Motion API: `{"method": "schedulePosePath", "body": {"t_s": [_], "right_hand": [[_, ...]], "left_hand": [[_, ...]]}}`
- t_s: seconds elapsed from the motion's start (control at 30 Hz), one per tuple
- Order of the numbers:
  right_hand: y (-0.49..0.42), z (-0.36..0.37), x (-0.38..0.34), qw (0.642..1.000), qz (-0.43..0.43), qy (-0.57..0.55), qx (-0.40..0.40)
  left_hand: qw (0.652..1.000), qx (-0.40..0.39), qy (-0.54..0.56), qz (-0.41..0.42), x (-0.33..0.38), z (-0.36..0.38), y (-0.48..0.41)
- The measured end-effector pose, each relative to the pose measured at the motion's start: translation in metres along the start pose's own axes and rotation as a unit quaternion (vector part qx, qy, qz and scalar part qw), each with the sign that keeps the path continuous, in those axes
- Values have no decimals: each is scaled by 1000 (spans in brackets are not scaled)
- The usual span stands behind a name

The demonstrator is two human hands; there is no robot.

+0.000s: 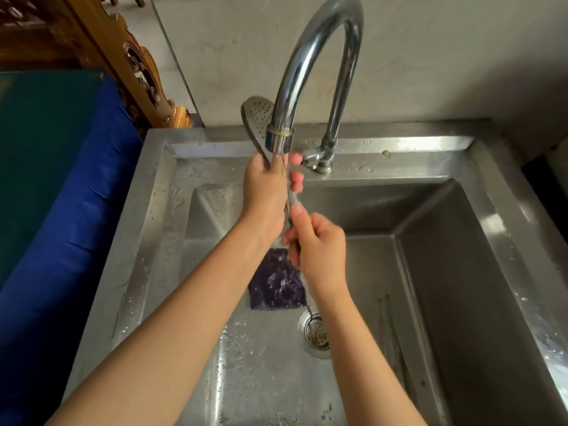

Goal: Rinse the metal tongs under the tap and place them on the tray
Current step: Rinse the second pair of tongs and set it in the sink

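Right hand (316,250) and left hand (266,192) grip perforated steel tongs (256,118), fingers curled, under curved chrome tap (307,72).

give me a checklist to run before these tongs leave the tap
1. Water running: ok, a stream falls from the tap spout onto the tongs.
2. Left hand grip: ok, fingers wrap the tongs just below the perforated head.
3. Right hand grip: ok, it holds the handle end lower down.
4. Tongs fully rinsed: cannot tell, the hands hide most of the metal.
5. Tray in sight: not ok, none shows in this view.
6. Drop zone in the sink: not ok, a purple cloth lies right under the hands.
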State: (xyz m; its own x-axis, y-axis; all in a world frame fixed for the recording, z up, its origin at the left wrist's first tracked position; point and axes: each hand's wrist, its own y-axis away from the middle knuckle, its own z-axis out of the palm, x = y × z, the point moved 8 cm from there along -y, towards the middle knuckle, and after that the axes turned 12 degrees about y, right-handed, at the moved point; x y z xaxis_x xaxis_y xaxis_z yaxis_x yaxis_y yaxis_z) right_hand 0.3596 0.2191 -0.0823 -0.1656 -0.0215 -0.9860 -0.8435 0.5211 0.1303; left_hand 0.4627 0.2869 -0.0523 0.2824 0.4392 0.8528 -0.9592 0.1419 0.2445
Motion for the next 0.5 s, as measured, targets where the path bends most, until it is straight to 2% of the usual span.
{"method": "schedulePosePath", "body": {"t_s": [0.1, 0.23, 0.37, 0.5], "right_hand": [[4, 2, 3, 999, 1, 39, 16], [5, 2, -5, 994, -22, 99, 41], [-8, -2, -18, 998, -24, 57, 32], [-16, -2, -24, 998, -12, 58, 17]], "left_hand": [[999, 21, -14, -28, -7, -1, 0], [997, 18, 32, -73, -6, 15, 3], [998, 19, -60, 3, 5, 21, 6], [995, -5, -96, 3, -3, 16, 16]]}}
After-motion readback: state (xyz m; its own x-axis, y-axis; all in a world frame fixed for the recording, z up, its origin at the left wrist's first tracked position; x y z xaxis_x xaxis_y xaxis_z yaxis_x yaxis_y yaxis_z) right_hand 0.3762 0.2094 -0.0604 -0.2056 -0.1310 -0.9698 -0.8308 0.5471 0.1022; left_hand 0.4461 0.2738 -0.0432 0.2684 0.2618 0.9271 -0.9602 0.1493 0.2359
